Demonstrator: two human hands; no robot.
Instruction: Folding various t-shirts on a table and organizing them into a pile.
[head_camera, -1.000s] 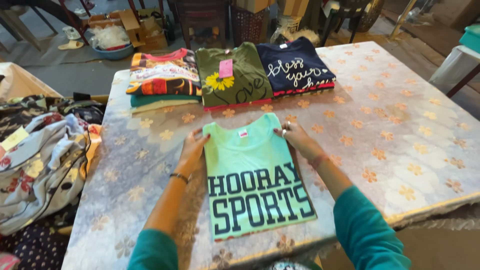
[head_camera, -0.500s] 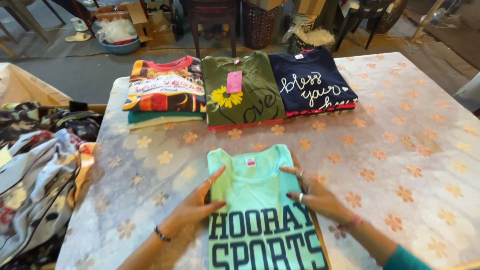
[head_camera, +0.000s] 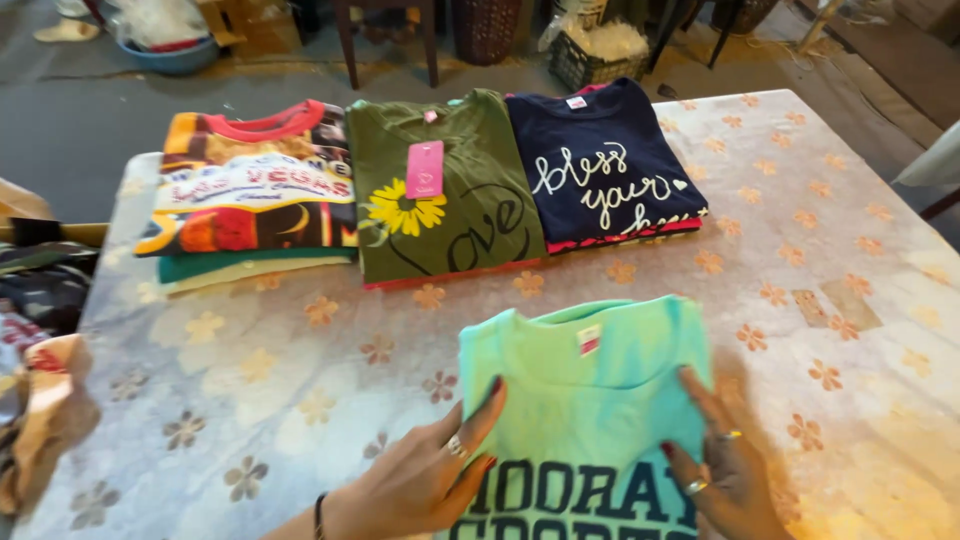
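A folded mint-green T-shirt (head_camera: 585, 390) with dark block lettering lies on the table near the front edge. My left hand (head_camera: 425, 475) rests flat at the shirt's left edge, fingers spread and touching the fabric. My right hand (head_camera: 725, 470) lies flat on the shirt's right side, fingers apart. Neither hand grips the cloth. Behind the shirt sit three stacks of folded shirts: a multicoloured printed one (head_camera: 250, 195) at the left, an olive one with a sunflower and a pink tag (head_camera: 445, 190) in the middle, and a navy one with white script (head_camera: 600, 165) at the right.
The table (head_camera: 830, 250) wears a pale cloth with orange flowers. A heap of unfolded clothes (head_camera: 40, 340) lies off its left edge. Beyond the table are chair legs (head_camera: 385, 40), a wire basket (head_camera: 600, 50) and a blue basin (head_camera: 165, 50) on the floor.
The view has moved closer and lower over the table. My hands have slid down to the mint shirt's sides, and the shirt sits nearer the front edge of the picture.
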